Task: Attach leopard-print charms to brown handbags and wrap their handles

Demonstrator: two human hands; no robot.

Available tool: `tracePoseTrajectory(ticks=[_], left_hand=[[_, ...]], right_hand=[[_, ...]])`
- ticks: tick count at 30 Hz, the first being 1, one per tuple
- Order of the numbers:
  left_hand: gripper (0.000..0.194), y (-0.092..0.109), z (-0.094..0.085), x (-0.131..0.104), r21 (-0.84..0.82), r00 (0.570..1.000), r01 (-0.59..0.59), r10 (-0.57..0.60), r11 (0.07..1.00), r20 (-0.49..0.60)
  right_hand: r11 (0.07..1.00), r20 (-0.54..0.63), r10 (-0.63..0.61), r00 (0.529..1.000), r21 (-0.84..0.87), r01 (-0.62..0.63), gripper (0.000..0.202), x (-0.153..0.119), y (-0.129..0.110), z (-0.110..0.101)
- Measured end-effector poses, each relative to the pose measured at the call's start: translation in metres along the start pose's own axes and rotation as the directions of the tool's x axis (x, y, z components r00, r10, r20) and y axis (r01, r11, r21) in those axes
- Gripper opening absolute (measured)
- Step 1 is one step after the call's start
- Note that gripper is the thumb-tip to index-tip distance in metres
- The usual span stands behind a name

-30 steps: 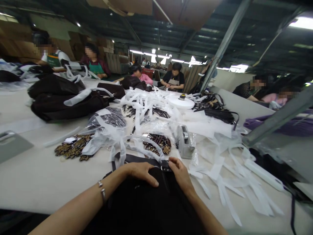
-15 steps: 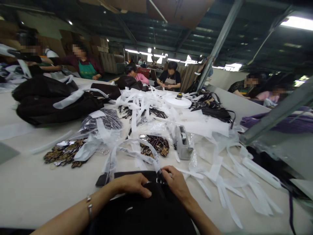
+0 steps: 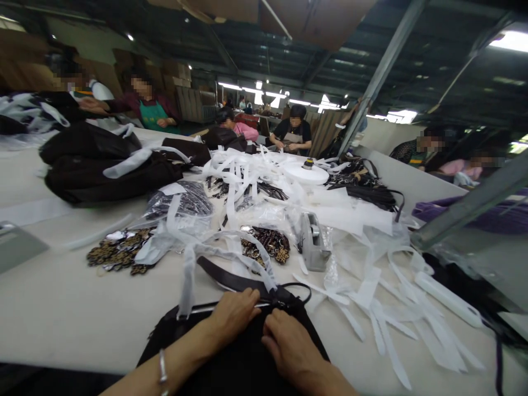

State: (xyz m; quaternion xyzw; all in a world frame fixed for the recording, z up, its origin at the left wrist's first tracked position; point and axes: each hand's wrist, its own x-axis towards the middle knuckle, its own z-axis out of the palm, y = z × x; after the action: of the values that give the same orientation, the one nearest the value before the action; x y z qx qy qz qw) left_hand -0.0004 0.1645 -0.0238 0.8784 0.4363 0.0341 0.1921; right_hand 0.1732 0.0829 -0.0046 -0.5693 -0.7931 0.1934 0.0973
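A black handbag (image 3: pixel 243 352) lies in front of me at the table's near edge, its top turned away from me. Its carry handle (image 3: pixel 270 269) is wrapped in white film and stands in an arch. A dark flat strap (image 3: pixel 225 278) sticks out past the zipper (image 3: pixel 204 309). My left hand (image 3: pixel 235 312) grips the bag's top edge at the zipper, fingers closed over it. Beside it, my right hand (image 3: pixel 291 341) is curled on the bag's upper side, fingertips against the black fabric. What lies under the right fingertips is hidden.
A grey tape dispenser (image 3: pixel 315 242) stands ahead, near piles of patterned charms (image 3: pixel 119 250). White strips (image 3: pixel 383 319) litter the right side. Dark bags (image 3: pixel 107 170) are heaped at left. A metal post (image 3: pixel 466 203) slants at right. Several people work beyond the table.
The bag's top has tipped into view, showing the zipper and the raised dark strap. My right hand has left the handle's base and moved down toward me; the left stays at the top edge.
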Motion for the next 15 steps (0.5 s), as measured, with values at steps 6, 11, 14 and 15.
tracePoseTrajectory(ticks=[6,11,14,15], left_hand=[[0.014,-0.002,0.019,-0.013,0.022,0.992,-0.027,0.029,0.999,-0.125],[0.048,0.015,-0.01,-0.047,-0.169,0.995,-0.065,0.051,0.983,-0.085],[0.069,0.018,0.004,-0.064,-0.202,0.984,-0.127,0.149,0.971,0.095],[0.072,0.017,0.011,-0.067,-0.207,0.976,-0.146,0.175,0.967,0.131]], right_hand=[[0.977,0.037,0.007,0.999,0.213,-0.015,0.007,-0.002,0.017,0.006],[0.89,0.069,0.064,0.996,0.447,-0.088,0.015,0.028,0.03,-0.046],[0.93,-0.189,0.241,0.952,0.326,-0.171,0.018,0.065,0.058,-0.071],[0.933,-0.241,0.282,0.929,0.294,-0.207,0.016,0.079,0.068,-0.075]])
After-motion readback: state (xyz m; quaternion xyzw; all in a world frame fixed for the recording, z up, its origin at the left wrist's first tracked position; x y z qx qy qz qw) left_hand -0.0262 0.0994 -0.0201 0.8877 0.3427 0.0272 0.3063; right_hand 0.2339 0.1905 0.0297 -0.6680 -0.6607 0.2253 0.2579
